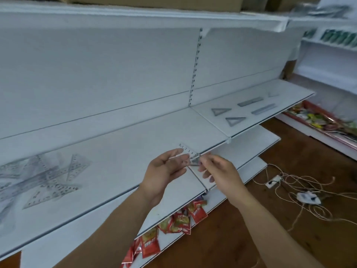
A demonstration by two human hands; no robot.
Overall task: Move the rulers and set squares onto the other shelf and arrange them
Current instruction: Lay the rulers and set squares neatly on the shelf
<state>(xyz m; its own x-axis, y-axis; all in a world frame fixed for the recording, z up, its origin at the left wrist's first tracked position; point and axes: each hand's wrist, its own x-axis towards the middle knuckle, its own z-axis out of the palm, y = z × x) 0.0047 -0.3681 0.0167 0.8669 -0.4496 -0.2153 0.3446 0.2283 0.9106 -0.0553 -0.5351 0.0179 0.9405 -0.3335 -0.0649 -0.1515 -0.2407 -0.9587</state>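
Head view puts me partway through the job, by my reading. On the right shelf five pieces lie apart from one another: two set squares near its left end, one behind the other, two rulers further right, and one more small triangle at the far end. They lie roughly in two rows, so that part looks arranged.

On the left shelf a pile of clear rulers and set squares sits at the far left, overlapping at all angles. That is the bulk of what is left, and I cannot count it through the blur.

Between the two, over the left shelf's front edge, I have one clear piece in the air. The left hand pinches it between thumb and fingers, and the right hand pinches its other end with curled fingers. Printed numbers show along its edge, but I cannot tell whether it is a ruler or a set square.

I judge this piece to be on its way to the right shelf, with many more trips to the pile to follow.
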